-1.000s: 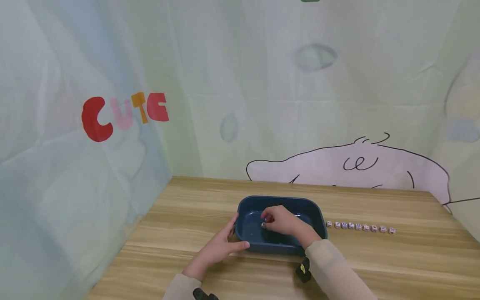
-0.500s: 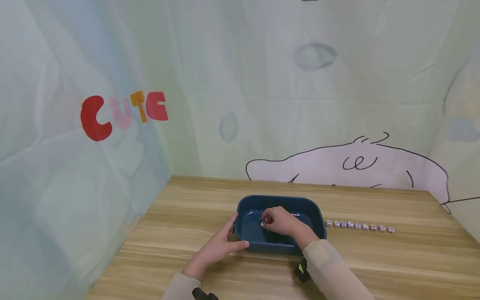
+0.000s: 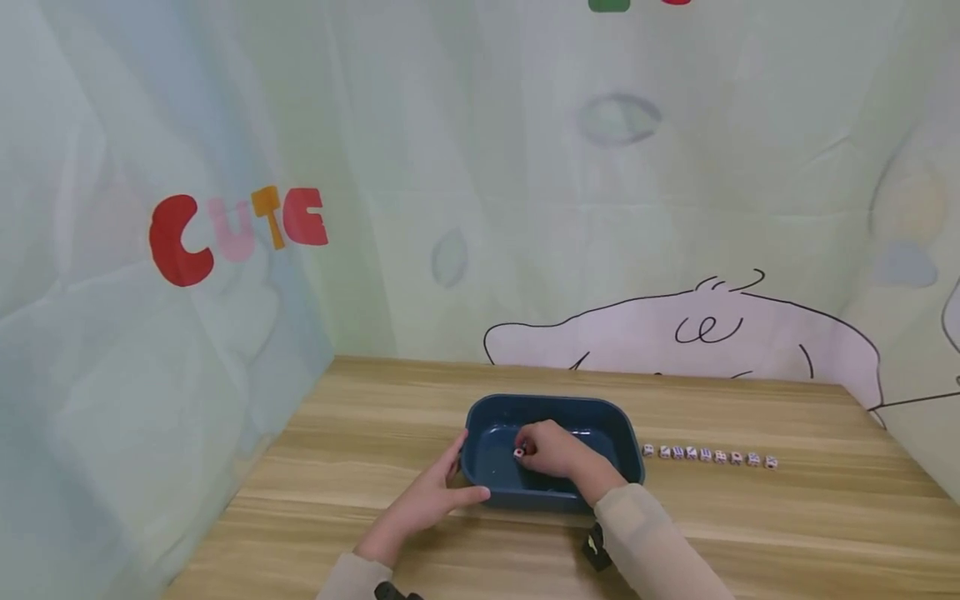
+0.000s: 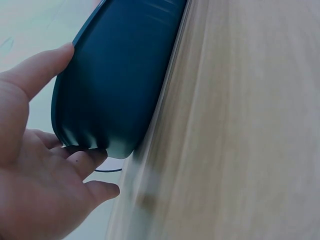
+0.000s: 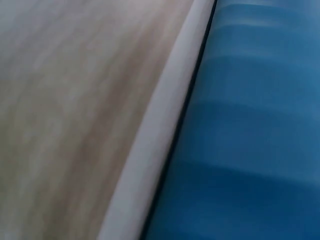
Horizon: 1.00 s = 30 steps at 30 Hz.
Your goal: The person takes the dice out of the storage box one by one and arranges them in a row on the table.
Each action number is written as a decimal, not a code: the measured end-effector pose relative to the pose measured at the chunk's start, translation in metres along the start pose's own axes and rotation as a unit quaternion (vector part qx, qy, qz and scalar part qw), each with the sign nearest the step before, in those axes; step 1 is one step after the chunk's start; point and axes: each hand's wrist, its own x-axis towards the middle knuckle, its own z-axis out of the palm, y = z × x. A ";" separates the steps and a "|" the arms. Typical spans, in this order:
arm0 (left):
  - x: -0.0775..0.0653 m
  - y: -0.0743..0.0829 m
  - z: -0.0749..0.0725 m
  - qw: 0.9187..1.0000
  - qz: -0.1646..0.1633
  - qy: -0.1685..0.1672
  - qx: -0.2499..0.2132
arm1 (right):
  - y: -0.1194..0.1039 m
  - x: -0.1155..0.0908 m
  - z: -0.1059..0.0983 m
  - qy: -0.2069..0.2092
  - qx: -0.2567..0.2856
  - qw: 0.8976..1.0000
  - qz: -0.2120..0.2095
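Pale green and blue fabric [image 3: 450,125], wrinkled and softly printed, hung behind and along the left of the workspace, meeting in a corner. Below it spread a wooden table [image 3: 360,417], light brown with darker streaks running roughly side to side. Low on the back fabric, just above the table's far edge, a lilac cartoon shape [image 3: 697,346] was outlined in black. On the left fabric, colourful letters spelled "CUTE" [image 3: 236,248] in red, pink and orange.

Near the middle of the table sat a dark blue tray [image 3: 540,500], rectangular with rounded corners and a glossy floor. Two beige sleeves [image 3: 660,546] reached in from the bottom. The person's left hand [image 3: 427,500] gripped the tray's left end, thumb on the near rim and fingers bent around the outside. The right hand [image 3: 555,450] was inside the tray, fingers curled and pinching a small die at the tips; the right wrist view, blurred, left those fingers out. A black device [image 3: 596,547] showed by the right cuff.

Right of the tray, nine dice [image 3: 706,454] lay in a line on the wood. Smallest was the pinched white die [image 3: 519,453], its facing side bearing a red dot.
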 end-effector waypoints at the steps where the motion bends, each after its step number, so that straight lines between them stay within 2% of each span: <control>1: 0.000 0.000 0.000 1.000 0.000 0.001 0.000 | 0.000 0.000 0.001 -0.001 0.000 1.000 0.002; 22: 0.001 -0.002 -0.001 1.000 0.002 -0.002 -0.005 | -0.005 -0.003 -0.003 -0.019 -0.007 1.000 0.019; 26: 0.000 -0.001 -0.001 1.000 -0.001 0.000 -0.003 | -0.005 -0.005 -0.006 -0.014 -0.006 1.000 0.003; 30: 0.000 -0.001 -0.001 1.000 -0.001 0.000 -0.002 | -0.005 -0.008 -0.014 0.007 -0.009 1.000 -0.020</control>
